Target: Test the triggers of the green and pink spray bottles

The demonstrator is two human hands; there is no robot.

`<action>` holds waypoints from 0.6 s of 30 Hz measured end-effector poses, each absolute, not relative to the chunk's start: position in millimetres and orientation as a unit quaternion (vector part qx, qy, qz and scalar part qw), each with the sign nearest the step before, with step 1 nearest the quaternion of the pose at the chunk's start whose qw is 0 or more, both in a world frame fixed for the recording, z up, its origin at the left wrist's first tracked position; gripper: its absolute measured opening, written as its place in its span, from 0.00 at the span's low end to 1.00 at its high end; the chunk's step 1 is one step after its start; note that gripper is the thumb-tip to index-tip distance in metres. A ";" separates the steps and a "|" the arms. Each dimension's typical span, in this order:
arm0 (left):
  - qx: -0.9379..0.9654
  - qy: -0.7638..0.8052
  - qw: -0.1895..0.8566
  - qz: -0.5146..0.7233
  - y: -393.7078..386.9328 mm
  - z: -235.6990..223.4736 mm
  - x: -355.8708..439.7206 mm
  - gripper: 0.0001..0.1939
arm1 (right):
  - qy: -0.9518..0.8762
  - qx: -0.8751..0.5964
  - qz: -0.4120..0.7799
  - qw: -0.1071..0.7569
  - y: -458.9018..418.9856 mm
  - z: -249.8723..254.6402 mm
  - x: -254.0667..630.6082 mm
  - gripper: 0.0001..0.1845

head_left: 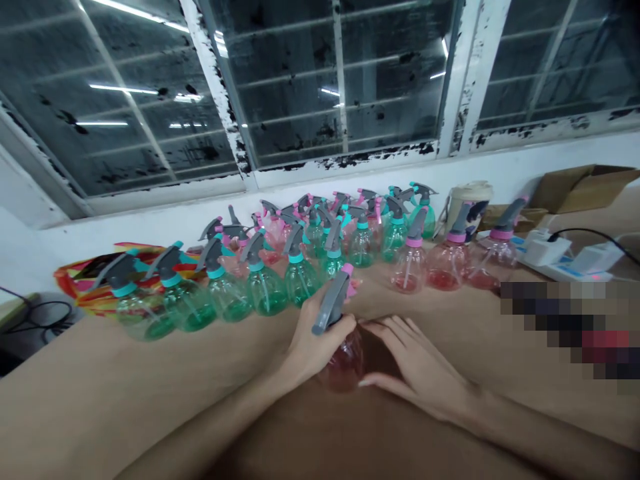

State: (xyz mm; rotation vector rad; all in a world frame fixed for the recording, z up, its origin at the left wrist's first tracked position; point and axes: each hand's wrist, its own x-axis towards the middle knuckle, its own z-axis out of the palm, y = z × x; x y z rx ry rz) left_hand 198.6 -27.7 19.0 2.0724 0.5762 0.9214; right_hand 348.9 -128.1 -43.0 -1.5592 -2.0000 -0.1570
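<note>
I'm noting L hand clamping 1 pink-nozzle btl at neck; R hand is curving beside, spread, contact unclear. I'm judging btl prob. light, slick; favoring neck hold.

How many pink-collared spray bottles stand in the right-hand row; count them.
3: the left spray bottle, the middle spray bottle, and the right spray bottle, beside the white power strip.

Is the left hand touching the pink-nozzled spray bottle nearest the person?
Touching. The head view shows the left hand closed around the upper part of the pink-nozzled spray bottle, thumb across its near side.
</note>
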 end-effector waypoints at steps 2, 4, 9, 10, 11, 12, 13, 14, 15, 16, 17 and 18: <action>0.812 0.241 0.403 0.347 -25.1 23.3 192.2 0.20 | -0.740 -0.608 -0.034 0.286 -125.9 -55.8 370.2 0.30; 0.805 0.244 0.428 0.332 -22.1 26.3 188.4 0.20 | -0.723 -0.629 -0.011 0.287 -120.1 -67.8 390.6 0.30; 0.780 0.247 0.477 0.322 -13.8 21.6 185.0 0.09 | -0.711 -0.631 0.014 0.311 -104.0 -79.5 413.1 0.24; 0.779 0.251 0.478 0.320 -12.6 19.8 184.8 0.07 | -0.712 -0.630 0.016 0.311 -102.2 -79.1 412.5 0.23; 0.781 0.251 0.475 0.317 -11.7 18.3 184.7 0.06 | -0.714 -0.628 0.017 0.309 -100.8 -78.4 411.0 0.21; 0.787 0.249 0.468 0.314 -11.3 17.4 184.9 0.06 | -0.717 -0.626 0.018 0.308 -99.8 -77.6 409.0 0.21; 0.794 0.242 0.463 0.311 -11.2 16.9 185.3 0.05 | -0.719 -0.623 0.019 0.307 -99.1 -76.9 407.0 0.20; 0.799 0.236 0.460 0.309 -11.4 16.9 185.9 0.05 | -0.721 -0.621 0.019 0.307 -98.4 -76.5 405.3 0.19; 0.799 0.233 0.460 0.310 -11.8 17.3 186.7 0.05 | -0.722 -0.620 0.019 0.307 -97.8 -76.3 403.9 0.19; 0.795 0.234 0.464 0.314 -12.4 18.1 187.6 0.05 | -0.722 -0.619 0.018 0.308 -97.1 -76.3 403.0 0.19; 0.791 0.237 0.467 0.317 -13.0 19.2 188.6 0.05 | -0.723 -0.619 0.018 0.308 -96.4 -76.5 402.6 0.18; 0.789 0.239 0.468 0.319 -13.7 20.7 189.5 0.05 | -0.723 -0.618 0.018 0.307 -95.6 -76.9 402.5 0.18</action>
